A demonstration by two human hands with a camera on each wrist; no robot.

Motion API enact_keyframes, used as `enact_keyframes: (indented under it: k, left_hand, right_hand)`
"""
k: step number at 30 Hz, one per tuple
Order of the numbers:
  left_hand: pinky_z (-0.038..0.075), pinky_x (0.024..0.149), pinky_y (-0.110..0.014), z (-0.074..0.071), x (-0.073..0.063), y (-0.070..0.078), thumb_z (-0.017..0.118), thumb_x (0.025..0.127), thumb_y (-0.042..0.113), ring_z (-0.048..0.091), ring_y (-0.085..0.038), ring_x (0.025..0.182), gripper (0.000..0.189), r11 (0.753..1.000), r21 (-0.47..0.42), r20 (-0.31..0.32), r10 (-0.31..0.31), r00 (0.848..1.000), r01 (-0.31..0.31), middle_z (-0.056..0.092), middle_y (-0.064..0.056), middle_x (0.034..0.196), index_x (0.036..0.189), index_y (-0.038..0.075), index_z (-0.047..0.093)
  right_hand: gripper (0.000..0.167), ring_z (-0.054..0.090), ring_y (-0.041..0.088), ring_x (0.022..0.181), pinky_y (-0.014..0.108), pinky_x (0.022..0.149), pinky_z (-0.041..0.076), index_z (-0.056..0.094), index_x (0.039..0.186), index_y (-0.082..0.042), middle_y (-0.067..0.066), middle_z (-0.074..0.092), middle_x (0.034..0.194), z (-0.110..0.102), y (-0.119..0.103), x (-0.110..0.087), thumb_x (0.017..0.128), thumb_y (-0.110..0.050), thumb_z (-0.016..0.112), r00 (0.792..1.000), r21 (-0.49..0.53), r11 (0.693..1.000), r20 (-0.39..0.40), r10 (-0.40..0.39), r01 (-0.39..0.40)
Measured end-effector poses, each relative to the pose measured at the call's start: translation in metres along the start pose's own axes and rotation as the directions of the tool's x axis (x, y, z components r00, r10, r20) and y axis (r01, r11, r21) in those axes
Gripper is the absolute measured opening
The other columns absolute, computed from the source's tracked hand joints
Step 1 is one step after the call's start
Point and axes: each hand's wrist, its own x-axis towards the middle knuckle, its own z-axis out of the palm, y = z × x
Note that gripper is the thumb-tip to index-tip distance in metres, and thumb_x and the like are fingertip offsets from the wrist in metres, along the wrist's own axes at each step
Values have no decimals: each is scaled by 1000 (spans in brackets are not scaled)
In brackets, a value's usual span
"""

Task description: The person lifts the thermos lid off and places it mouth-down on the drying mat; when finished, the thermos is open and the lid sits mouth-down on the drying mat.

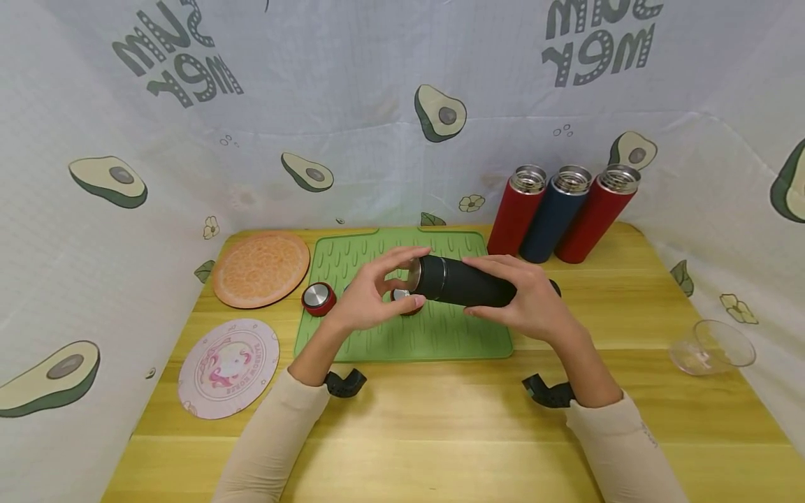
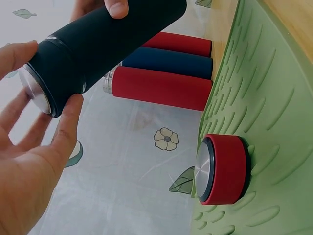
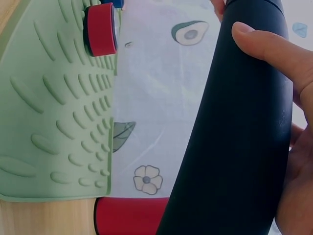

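Close over a green drying mat, a black thermos flask is held nearly level, its lid end toward the left. My right hand grips the flask's body, thumb on one side. At the lid end, my left hand holds the black lid with its silver top between thumb and fingers. A red lid with a silver top lies on the mat at left. Another red lid stands below the flask, partly hidden in the head view. A bit of a blue lid shows behind a red one.
Behind the mat at right stand a red flask, a blue flask and another red flask, all lidless. A clear glass sits at far right. An orange round mat and a pink round mat lie left.
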Motion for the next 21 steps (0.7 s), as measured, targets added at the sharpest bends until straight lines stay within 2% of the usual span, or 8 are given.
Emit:
enact_keyframes:
  k: [6, 9, 12, 14, 17, 21]
  left_hand:
    - [62, 93, -37, 1, -1, 1, 79, 90, 7, 62, -25, 121, 63, 997, 36, -76, -67, 995, 70, 57, -5, 141, 149, 17, 56]
    - [61, 94, -36, 0, -1, 1, 80, 90, 10, 65, -29, 118, 60, 994, 59, -101, -88, 991, 95, 60, -7, 134, 146, 15, 58]
    - [59, 99, -35, -1, -2, 0, 80, 89, 12, 64, -27, 121, 62, 992, 79, -102, -92, 990, 100, 60, -5, 136, 147, 18, 57]
    - [56, 104, -35, -1, -2, 0, 82, 87, 11, 60, -24, 129, 70, 993, 83, -80, -73, 994, 79, 57, -2, 145, 150, 23, 54]
    - [50, 112, -37, -2, -1, -1, 85, 83, 5, 51, -20, 139, 85, 997, 75, -21, -6, 1000, 7, 47, 1, 157, 157, 22, 45]
    - [45, 117, -42, -1, 0, -1, 85, 80, -6, 37, -21, 151, 90, 995, 36, 70, 92, 993, -95, 34, -2, 167, 158, 11, 42]
  right_hand:
    - [78, 65, 28, 116, 46, 82, 61, 66, 141, -24, 8, 68, 132, 2, -1, 0, 70, -25, 98, 1000, -18, 1000, -4, -2, 2]
    - [78, 65, 28, 116, 46, 82, 60, 66, 141, -25, 7, 68, 132, 2, -2, 0, 70, -26, 98, 1000, -25, 1000, -2, -4, 4]
    - [77, 66, 28, 115, 45, 81, 60, 66, 141, -25, 8, 68, 132, 2, -3, 0, 70, -26, 98, 1000, -20, 1000, 0, -3, 3]
    - [77, 66, 28, 115, 46, 82, 60, 66, 141, -24, 8, 68, 132, 2, -3, 0, 70, -25, 98, 1000, -9, 1000, 0, 3, -3]
    - [78, 65, 27, 116, 45, 83, 60, 66, 141, -25, 7, 69, 132, 0, -3, 0, 70, -25, 98, 1000, 9, 1000, 1, 18, -18]
    - [79, 64, 26, 117, 44, 85, 60, 66, 141, -26, 7, 69, 132, -3, -2, -1, 69, -24, 98, 1000, 28, 999, 11, 28, -29]
